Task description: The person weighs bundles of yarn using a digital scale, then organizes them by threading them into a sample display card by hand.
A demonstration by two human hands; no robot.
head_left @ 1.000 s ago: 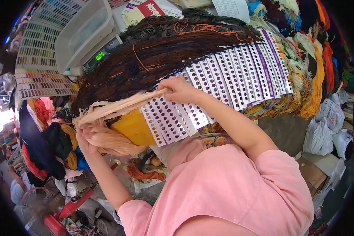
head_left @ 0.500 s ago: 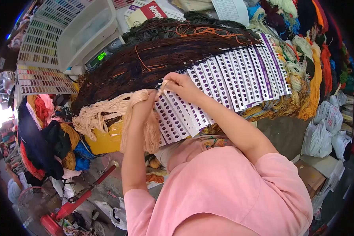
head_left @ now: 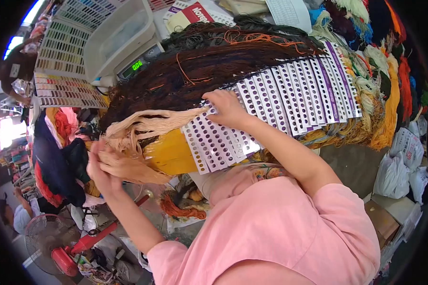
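Observation:
White strips with rows of punched holes [head_left: 276, 97] lie side by side over dark brown and black yarn [head_left: 176, 71]. My right hand [head_left: 226, 109] rests at the strips' upper left end, its thumb and forefinger around the end of a cream yarn hank [head_left: 157, 124]. The hank runs left across a yellow surface [head_left: 176, 152]. At its left end my left hand [head_left: 104, 166] is on the cream strands, with some of them looped over the wrist; that hand is blurred and its grip is unclear.
A scale with a green display [head_left: 137, 65] carries a grey tray [head_left: 119, 38] at the upper left, beside colour sample cards [head_left: 64, 52]. A red fan [head_left: 64, 261] stands lower left. Two people [head_left: 21, 218] [head_left: 19, 71] are at the left edge. White bags [head_left: 394, 166] lie right.
My left hand has moved left and down, away from my right hand, stretching the cream yarn between them. My right hand's fingers have spread somewhat. The scale display reads differently.

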